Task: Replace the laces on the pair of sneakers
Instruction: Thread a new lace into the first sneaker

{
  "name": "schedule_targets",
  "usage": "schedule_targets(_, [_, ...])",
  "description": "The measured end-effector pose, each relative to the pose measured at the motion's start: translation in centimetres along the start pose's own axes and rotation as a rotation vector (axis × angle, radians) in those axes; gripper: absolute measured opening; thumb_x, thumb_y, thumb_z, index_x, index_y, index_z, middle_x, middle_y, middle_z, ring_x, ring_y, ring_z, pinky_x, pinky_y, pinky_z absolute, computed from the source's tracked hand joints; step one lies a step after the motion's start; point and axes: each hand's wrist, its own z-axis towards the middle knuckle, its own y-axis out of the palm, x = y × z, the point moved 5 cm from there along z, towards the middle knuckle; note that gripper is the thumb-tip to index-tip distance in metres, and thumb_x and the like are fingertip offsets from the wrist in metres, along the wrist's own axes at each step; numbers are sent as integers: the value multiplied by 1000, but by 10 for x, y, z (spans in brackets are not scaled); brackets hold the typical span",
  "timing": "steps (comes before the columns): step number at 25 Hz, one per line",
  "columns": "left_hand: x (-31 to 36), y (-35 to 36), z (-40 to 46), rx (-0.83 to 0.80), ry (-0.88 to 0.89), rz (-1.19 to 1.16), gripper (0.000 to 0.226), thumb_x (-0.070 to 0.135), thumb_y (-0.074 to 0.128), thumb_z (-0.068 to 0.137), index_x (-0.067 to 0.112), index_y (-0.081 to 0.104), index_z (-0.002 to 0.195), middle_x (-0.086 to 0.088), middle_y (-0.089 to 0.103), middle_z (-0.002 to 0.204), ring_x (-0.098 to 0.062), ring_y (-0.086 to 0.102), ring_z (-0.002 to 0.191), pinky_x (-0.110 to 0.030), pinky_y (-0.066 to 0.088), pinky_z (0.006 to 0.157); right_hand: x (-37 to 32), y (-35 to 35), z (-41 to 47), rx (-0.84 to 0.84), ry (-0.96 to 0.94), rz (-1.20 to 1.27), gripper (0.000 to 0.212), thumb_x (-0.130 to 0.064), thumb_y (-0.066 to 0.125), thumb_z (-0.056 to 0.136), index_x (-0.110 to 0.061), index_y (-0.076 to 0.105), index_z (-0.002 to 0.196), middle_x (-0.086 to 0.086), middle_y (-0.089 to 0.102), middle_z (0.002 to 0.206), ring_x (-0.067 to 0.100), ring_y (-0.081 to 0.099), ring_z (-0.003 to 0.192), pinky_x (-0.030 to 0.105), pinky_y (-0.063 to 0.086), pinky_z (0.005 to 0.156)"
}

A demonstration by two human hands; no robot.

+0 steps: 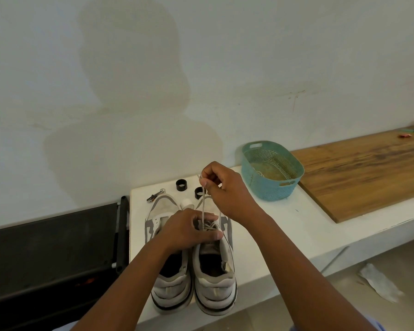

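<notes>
Plain pale wall behind, and a white counter [285, 225] with a wooden board [368, 173] off to the right and a teal basket [271, 170] sitting just past the sneakers [194, 259]. The pair stands side by side near the front edge, heels toward the camera. The right hand [227, 189] pinches the lace [203, 206] near its tip and holds it taut, straight up from the right shoe's eyelets. The left hand [189, 229] rests across the tongue area with fingers curled over the crossings (can't tell if it's actually gripping the lace or just pinning the shoe down). Looks like a pull-through on the right shoe; I can't say whether this is the old lace or the new one. My advice: pull in line with the eyelet, not sideways, keep the other hand firm on the shoe so it doesn't lift, and watch the black rings [182, 185] and clip [156, 194] lying near the toes.
</notes>
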Motion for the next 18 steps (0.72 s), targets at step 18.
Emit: schedule_targets(18, [1, -22, -13, 239, 39, -281, 5, 19, 69, 97, 18, 73, 95, 2, 79, 82, -15, 77, 76, -40, 65, 80, 1, -15, -4, 70, 90, 214, 6, -6, 61, 101, -5, 60, 95, 3, 69, 81, 14, 68, 67, 39, 64, 69])
